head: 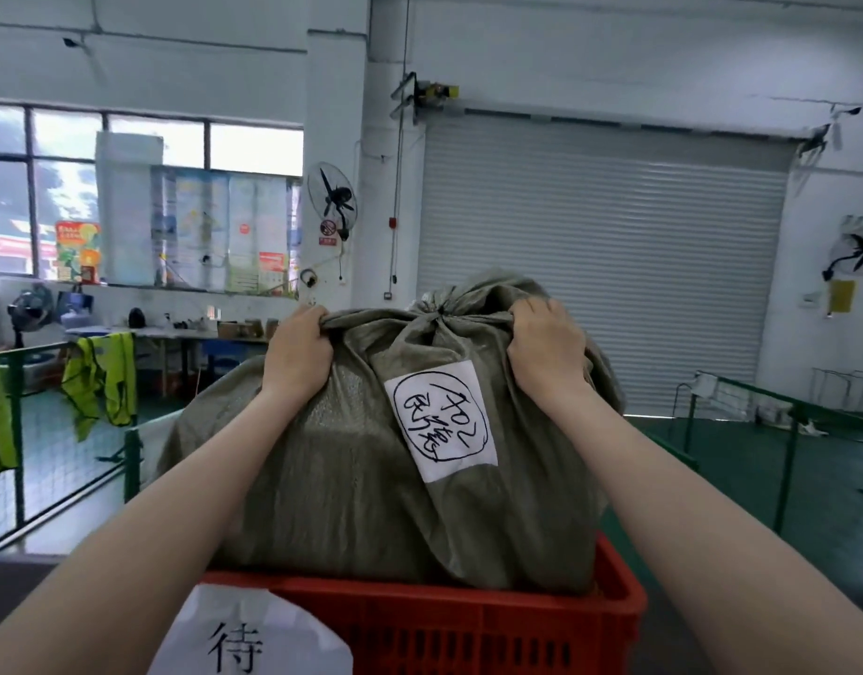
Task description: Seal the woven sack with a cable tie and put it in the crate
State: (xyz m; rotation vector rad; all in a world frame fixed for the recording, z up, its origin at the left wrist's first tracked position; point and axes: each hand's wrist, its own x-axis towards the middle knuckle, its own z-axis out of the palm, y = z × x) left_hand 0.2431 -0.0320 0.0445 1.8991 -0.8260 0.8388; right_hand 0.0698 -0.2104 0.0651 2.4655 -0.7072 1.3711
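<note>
A bulging grey-green woven sack point(351, 479) stands upright with its bottom inside the red plastic crate point(468, 621) in front of me. Its neck point(436, 316) is gathered and cinched at the top; the tie itself is too small to make out. A white label with handwriting point(441, 421) is stuck on the front. My left hand point(298, 353) clutches the fabric at the sack's upper left shoulder. My right hand point(546, 348) clutches the fabric at the upper right shoulder.
A white paper sign point(249, 635) hangs on the crate's near wall. Green metal railings point(132, 460) with yellow vests point(103, 382) run at the left, another green railing point(785, 440) at the right. A closed roller shutter point(604, 255) fills the back wall.
</note>
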